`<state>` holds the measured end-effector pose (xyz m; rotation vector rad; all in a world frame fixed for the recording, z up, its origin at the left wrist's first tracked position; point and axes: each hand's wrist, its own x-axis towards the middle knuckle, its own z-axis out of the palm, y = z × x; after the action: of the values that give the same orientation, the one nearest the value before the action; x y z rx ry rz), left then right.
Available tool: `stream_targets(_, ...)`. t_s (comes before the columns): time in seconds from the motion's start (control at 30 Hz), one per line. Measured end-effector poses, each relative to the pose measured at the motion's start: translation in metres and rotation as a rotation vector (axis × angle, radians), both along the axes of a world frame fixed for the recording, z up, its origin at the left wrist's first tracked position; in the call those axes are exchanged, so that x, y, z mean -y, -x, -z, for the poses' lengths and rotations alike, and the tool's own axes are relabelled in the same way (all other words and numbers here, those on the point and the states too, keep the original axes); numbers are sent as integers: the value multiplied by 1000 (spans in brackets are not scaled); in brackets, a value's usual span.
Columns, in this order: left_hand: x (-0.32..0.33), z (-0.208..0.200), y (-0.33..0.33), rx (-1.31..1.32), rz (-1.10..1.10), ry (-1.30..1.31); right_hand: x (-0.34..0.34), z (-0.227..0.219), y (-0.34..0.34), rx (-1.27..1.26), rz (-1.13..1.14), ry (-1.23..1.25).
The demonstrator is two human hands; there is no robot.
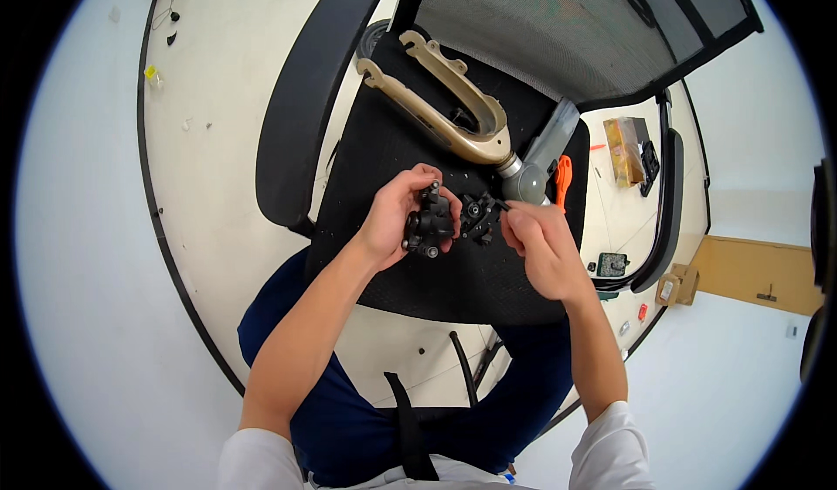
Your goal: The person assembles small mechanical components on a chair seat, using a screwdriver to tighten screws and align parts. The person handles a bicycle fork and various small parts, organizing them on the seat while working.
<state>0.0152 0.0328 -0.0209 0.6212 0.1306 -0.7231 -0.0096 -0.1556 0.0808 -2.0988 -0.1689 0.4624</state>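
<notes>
The rounded black mechanical part (pixel 427 221) is held in the left hand (pixel 391 215), thumb and fingers closed around its far and right sides, above the left-centre of the chair seat (pixel 410 294). To its right, a 2nd black part (pixel 477 215) is seen between the 2 hands; whether it is joined to the 1st cannot be told. Farther right, a thin dark piece (pixel 503 204) is pinched in the closed fingers of the right hand (pixel 547 248), its left end beside the 2nd part. Contact there cannot be confirmed.

Judged best practice: the rounded part should be kept steady by the left hand, with the left fingertips held out of the thin piece's line. The thin piece should be lined up straight before any force is applied, and small wrist motions preferred. Work low over the seat is advised, so that any dropped piece is caught.

Edges, left to right: the far-left side is bounded by the left armrest (pixel 301 106). The far side is taken up by the beige fork (pixel 488 146). The right hand is crowded on its far side by the grey rounded piece (pixel 527 183) and the orange handle (pixel 564 176). Most room is judged to be offered toward the near edge.
</notes>
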Motion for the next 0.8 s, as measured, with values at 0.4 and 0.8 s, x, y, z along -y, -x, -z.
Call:
stream_targets(0.4,4,3,5,32,193,-69,0,29,-37,-665,64,-313)
stream_targets(0.8,0,-2,7,-25,344,-207,-2,32,-48,-121,-504,205)
